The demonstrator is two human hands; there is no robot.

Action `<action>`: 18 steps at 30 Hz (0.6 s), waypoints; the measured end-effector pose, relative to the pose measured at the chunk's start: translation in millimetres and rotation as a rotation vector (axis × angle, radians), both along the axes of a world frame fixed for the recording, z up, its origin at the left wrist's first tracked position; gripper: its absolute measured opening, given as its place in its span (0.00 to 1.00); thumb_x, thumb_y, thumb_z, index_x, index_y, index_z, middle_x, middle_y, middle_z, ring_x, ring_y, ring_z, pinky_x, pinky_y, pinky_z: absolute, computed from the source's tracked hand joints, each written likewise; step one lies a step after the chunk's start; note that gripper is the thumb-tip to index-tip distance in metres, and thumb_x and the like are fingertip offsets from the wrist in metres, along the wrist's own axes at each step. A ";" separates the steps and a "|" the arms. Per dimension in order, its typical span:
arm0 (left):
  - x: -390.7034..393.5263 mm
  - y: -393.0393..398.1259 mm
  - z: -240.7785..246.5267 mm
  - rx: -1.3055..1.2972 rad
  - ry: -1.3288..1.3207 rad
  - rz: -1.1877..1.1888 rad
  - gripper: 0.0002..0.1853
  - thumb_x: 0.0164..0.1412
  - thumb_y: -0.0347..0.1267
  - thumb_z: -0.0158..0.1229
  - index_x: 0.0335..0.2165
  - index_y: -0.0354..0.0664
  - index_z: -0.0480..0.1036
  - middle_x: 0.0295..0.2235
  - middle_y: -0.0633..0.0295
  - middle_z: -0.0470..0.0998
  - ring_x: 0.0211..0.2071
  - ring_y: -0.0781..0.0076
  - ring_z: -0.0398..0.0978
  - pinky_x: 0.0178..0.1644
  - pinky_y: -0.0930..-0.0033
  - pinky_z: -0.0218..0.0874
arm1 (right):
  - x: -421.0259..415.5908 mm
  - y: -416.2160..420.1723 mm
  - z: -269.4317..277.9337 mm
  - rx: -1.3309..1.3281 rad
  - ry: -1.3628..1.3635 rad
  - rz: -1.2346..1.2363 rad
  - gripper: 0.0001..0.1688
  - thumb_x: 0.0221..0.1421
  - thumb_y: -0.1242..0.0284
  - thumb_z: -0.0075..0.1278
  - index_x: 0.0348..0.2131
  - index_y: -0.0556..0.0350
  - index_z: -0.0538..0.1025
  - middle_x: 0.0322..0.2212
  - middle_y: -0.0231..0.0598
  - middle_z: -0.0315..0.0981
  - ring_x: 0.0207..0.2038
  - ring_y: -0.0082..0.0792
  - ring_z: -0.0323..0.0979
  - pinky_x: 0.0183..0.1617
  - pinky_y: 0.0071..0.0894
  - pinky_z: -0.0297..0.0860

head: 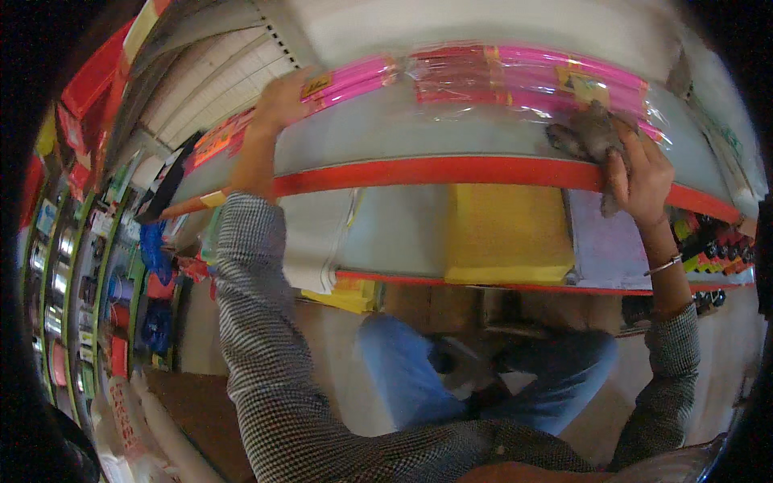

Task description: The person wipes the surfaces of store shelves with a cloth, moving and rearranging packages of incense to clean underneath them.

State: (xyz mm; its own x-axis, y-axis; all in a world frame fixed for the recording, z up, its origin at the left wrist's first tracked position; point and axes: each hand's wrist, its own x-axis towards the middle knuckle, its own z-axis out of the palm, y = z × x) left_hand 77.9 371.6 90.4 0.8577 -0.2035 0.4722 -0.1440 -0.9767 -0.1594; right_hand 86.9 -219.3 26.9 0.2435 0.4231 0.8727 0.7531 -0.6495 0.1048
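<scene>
On the upper shelf, my left hand [285, 99] is at the left end of a pink plastic-wrapped bundle [356, 75]. Blur hides its fingers, so whether they grip the bundle cannot be told. My right hand [643, 172] holds a crumpled grey cloth [595, 130] over the front part of the same shelf. Just behind the cloth lie clear-wrapped packs of pink and red sticks [531, 75], with a gold label on the wrapping. Orange-and-red packets [214, 148] lie to the left of my left forearm.
A red edge strip [447, 170] runs along the upper shelf. Below it are a yellow paper stack [510, 232], a pale lilac stack [610, 241] and white sheets [314, 235]. Stocked shelves [84, 290] stand at left. Dark-capped bottles [718, 247] are at right, a brown board [193, 416] lower left.
</scene>
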 end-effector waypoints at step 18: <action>-31.4 -22.5 -15.1 -0.223 0.246 0.281 0.52 0.38 0.63 0.59 0.58 0.49 0.58 0.52 0.48 0.67 0.53 0.49 0.65 0.57 0.56 0.56 | 17.5 -20.4 -14.3 -0.068 0.036 -0.094 0.21 0.53 0.70 0.48 0.47 0.57 0.72 0.38 0.53 0.73 0.36 0.53 0.73 0.40 0.43 0.70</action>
State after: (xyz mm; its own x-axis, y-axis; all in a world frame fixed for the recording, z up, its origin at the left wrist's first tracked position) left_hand 46.5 349.0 75.3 0.9575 0.1381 0.2531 0.1253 -0.9899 0.0660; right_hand 104.3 -239.7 12.7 0.3152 0.4551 0.8328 0.6933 -0.7096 0.1254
